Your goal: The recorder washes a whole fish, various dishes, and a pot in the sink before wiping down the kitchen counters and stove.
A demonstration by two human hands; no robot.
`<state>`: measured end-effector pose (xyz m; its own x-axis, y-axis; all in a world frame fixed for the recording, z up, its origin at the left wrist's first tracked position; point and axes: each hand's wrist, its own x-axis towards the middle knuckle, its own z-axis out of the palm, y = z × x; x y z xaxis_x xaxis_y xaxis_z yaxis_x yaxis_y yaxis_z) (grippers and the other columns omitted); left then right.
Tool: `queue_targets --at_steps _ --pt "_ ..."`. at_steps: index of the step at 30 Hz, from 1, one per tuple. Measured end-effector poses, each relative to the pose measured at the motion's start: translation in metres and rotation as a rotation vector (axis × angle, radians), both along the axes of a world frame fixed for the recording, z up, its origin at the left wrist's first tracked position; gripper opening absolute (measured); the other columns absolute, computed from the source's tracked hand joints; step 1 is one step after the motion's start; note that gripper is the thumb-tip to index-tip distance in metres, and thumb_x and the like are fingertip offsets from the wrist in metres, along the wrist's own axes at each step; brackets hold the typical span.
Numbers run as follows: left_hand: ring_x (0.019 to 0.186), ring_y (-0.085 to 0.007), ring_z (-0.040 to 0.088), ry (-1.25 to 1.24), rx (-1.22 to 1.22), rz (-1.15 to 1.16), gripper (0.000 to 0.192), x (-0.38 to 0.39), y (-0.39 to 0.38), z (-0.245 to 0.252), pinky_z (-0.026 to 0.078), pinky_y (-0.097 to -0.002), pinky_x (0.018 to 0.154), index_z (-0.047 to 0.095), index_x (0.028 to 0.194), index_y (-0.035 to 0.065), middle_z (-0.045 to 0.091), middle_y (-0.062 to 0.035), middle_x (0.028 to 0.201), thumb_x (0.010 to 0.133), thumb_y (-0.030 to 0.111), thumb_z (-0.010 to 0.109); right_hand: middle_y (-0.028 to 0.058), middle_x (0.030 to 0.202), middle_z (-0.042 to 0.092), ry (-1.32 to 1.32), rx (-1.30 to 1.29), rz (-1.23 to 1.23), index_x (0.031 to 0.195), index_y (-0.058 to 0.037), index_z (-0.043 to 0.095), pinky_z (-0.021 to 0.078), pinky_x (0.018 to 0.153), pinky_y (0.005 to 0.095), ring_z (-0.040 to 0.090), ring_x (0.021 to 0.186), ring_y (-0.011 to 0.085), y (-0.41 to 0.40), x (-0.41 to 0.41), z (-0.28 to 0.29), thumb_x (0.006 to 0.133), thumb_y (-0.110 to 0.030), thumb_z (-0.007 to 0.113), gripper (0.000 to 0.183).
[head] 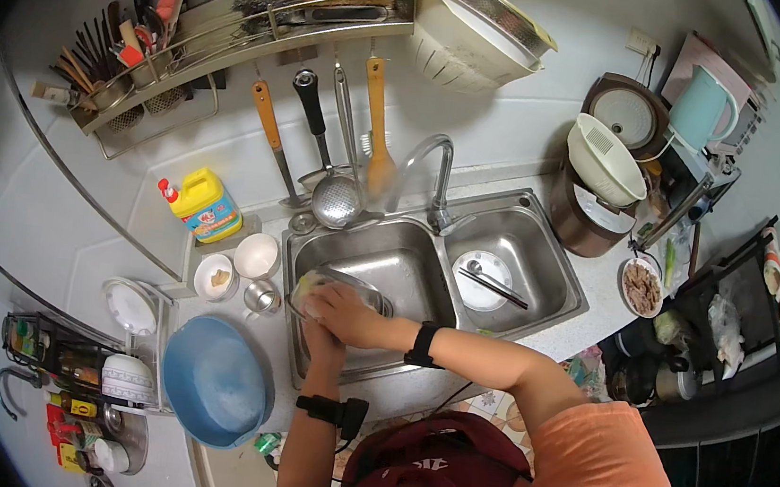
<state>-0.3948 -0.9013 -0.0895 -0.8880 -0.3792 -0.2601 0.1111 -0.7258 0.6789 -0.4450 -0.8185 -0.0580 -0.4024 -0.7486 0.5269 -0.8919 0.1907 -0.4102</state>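
Note:
My right hand lies over my left hand at the left side of the larger sink basin. Around and beneath them is a clear, see-through bowl-like vessel, whose rim shows past my fingers. Something pale yellow-green shows by my fingertips; I cannot tell if it is food or a cloth. My left fingers are mostly hidden under the right hand, so the grip of either hand is unclear. A white plate with a spoon and dark chopsticks lies in the smaller basin.
Left of the sink stand a blue plastic basin, a metal cup, two white bowls and a yellow detergent jug. A faucet rises behind. Utensils such as a skimmer hang above. A rice cooker stands right.

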Motion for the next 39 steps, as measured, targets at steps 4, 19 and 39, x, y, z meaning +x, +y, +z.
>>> queue_targets --at_steps 4,19,39 --pt "0.099 -0.0232 0.046 0.007 0.204 0.019 0.045 -0.003 -0.002 0.001 0.041 -0.0364 0.082 0.038 0.114 0.0047 0.045 -0.0093 0.111 0.089 0.040 0.026 0.0165 0.110 0.040 0.196 -0.024 0.088 0.106 -0.0037 0.043 0.0311 0.086 0.0408 0.038 0.100 0.0344 0.035 -0.008 -0.020 0.067 -0.004 0.051 0.040" --pt "0.108 -0.0246 0.041 -0.077 0.110 0.032 0.051 0.032 -0.001 0.021 0.037 -0.0385 0.088 0.035 0.118 0.0040 0.039 -0.0102 0.121 0.086 0.044 0.031 0.0091 0.109 0.039 -1.822 -0.386 -0.014 0.114 -0.0050 0.033 0.0283 0.090 0.0319 0.035 0.105 0.0177 0.072 -0.082 -0.055 0.087 -0.022 0.035 0.031" --pt "0.091 -0.0160 0.050 -0.082 -0.106 -0.156 0.038 0.002 0.026 0.022 0.040 -0.0306 0.078 0.046 0.103 0.0031 0.051 -0.0060 0.099 0.089 0.034 0.031 0.0107 0.099 0.047 0.279 0.001 -0.101 0.101 -0.0055 0.048 0.0351 0.081 0.0397 0.042 0.098 0.0287 0.068 0.006 0.010 0.068 -0.016 0.051 0.035"
